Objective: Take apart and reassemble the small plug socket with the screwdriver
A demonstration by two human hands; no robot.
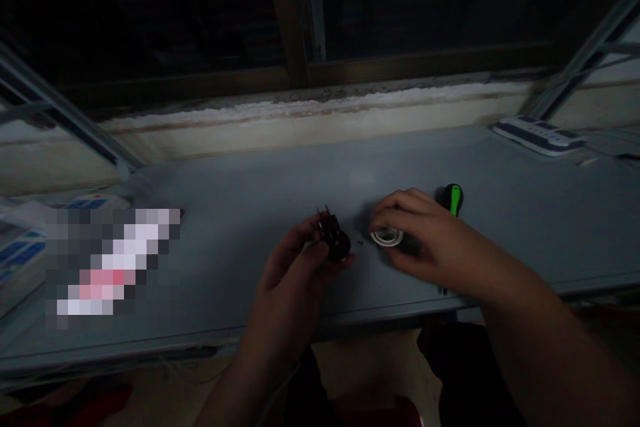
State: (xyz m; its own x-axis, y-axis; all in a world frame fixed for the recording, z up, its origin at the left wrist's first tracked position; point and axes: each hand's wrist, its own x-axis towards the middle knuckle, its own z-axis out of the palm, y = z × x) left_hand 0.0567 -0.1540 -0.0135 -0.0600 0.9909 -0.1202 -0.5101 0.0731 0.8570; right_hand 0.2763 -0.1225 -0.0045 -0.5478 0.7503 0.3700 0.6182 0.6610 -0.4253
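My left hand (299,270) holds a small black plug-like part (334,238), with two thin metal prongs pointing up and away from me. To its right, my right hand (417,233) has its fingers curled round a round white ring-shaped piece (387,235) at the table surface. A tiny dark bit (361,242), perhaps a screw, lies on the table between the two hands. Just behind my right hand shows the green and black handle (454,199) of a tool; the hand hides its middle, and thin dark tips stick out below my wrist.
The grey table (240,180) runs along a wall beneath a dark window. A white power strip (539,136) sits at the back right. Blue and white items (23,253) lie at the far left, beside a pixelated patch. Metal frame bars rise at both sides.
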